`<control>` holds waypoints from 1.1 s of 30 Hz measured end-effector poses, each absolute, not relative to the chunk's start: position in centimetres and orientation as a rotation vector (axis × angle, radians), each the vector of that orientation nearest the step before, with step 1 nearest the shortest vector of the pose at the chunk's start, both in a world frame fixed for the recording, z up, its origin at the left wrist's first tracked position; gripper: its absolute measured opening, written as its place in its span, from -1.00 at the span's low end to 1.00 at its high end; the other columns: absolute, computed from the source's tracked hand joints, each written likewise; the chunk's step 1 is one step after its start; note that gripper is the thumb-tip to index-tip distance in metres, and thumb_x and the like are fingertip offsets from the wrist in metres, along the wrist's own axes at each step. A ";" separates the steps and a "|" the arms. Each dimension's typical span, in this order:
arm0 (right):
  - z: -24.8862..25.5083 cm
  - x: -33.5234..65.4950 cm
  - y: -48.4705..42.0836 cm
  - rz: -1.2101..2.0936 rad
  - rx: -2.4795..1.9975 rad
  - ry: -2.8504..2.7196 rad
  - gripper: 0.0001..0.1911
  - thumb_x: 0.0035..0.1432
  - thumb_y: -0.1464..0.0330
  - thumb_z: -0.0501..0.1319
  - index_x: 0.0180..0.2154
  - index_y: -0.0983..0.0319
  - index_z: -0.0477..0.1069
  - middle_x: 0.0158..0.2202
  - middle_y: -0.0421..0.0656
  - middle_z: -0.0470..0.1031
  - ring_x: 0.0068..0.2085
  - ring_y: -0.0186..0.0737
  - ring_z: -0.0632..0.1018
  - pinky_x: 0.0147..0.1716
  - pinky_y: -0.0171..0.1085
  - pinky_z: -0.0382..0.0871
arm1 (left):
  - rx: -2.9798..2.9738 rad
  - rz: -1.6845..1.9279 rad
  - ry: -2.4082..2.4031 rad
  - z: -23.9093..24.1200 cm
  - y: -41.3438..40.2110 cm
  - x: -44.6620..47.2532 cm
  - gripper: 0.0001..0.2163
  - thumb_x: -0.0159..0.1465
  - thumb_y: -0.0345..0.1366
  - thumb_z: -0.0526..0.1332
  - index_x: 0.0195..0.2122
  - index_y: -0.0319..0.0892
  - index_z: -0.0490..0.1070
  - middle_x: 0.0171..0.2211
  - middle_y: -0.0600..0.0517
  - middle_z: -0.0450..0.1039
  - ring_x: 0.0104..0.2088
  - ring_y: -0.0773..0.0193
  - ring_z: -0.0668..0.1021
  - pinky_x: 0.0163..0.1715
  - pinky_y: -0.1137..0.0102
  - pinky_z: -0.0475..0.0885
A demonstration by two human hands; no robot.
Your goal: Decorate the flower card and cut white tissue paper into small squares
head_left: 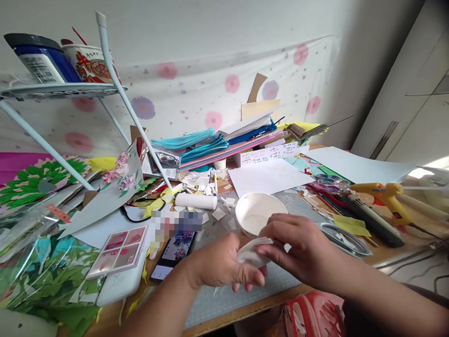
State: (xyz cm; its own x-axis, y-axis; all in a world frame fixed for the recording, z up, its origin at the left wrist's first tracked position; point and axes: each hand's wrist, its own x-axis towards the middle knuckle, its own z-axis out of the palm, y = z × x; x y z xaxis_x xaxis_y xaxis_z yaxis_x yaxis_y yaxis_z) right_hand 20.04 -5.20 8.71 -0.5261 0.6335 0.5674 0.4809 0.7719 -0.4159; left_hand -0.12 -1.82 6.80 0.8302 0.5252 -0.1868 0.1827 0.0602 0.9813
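Observation:
My left hand [226,264] and my right hand [293,242] meet over the near part of the grey cutting mat [212,305]. Between them is a soft white piece [251,253] that looks like folded paper. The left fingers curl under it while the right thumb and fingers pinch its upper right side. Its exact shape is partly hidden by my fingers. Just behind the hands stands a white paper bowl [260,209], its near rim partly covered by my right hand. To the left, a phone [175,250] showing a picture of flowers lies on the mat.
White scraps [218,214] and a white roll [196,201] lie behind the phone. A yellow glue gun [383,193] rests at the right, near a coiled wire [345,239]. Blue pipe cleaners [188,140] and white sheets [270,175] fill the back. A metal rack [65,90] stands left.

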 end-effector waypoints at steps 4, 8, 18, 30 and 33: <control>8.8 20.0 -6.0 0.119 -0.851 -2.293 -0.76 0.31 0.35 0.09 -0.40 0.26 0.41 -0.54 -0.19 0.38 -0.50 -0.33 0.36 -0.48 -0.33 0.14 | 1.721 0.282 0.544 7.8 -2.3 0.2 -0.83 0.16 -0.19 0.31 -0.31 -0.16 0.47 -0.33 0.05 0.48 -0.31 0.25 0.49 -0.27 0.42 0.37; 8.3 19.8 -6.8 -0.048 -0.871 -2.278 -0.81 0.29 0.39 0.10 -0.39 0.24 0.38 -0.56 -0.20 0.37 -0.52 -0.31 0.31 -0.49 -0.30 0.10 | 2.063 0.449 0.717 8.4 -2.8 0.4 -0.95 0.20 -0.34 0.25 -0.34 -0.15 0.50 -0.42 0.14 0.42 -0.37 0.32 0.41 -0.35 0.49 0.26; 8.5 25.3 -7.0 0.242 -1.154 -2.117 -0.80 0.31 0.25 0.07 -0.23 0.18 0.41 -0.38 -0.13 0.53 -0.38 -0.27 0.51 -0.36 -0.32 0.37 | 2.086 0.726 1.136 9.7 -3.1 0.3 -0.67 0.31 -0.08 0.10 -0.48 -0.17 0.44 -0.53 0.06 0.45 -0.53 0.30 0.43 -0.55 0.47 0.23; -1.7 36.3 -4.6 0.036 -1.897 -2.273 -0.56 0.04 0.33 0.19 0.00 0.21 0.46 -0.24 -0.01 0.57 -0.27 0.03 0.60 -0.26 -0.09 0.46 | 1.506 0.757 1.096 9.9 2.3 1.6 -0.73 0.16 -0.05 0.19 -0.45 -0.18 0.36 -0.64 0.05 0.44 -0.61 0.27 0.48 -0.56 0.40 0.39; -0.4 36.8 -4.2 0.354 -1.864 -2.110 -0.62 -0.03 0.32 0.22 -0.11 0.23 0.48 -0.48 -0.15 0.53 -0.47 -0.12 0.54 -0.46 -0.22 0.40 | 1.484 0.769 1.060 10.6 2.4 2.3 -0.74 0.16 -0.07 0.19 -0.48 -0.17 0.33 -0.67 0.07 0.41 -0.67 0.31 0.42 -0.63 0.44 0.31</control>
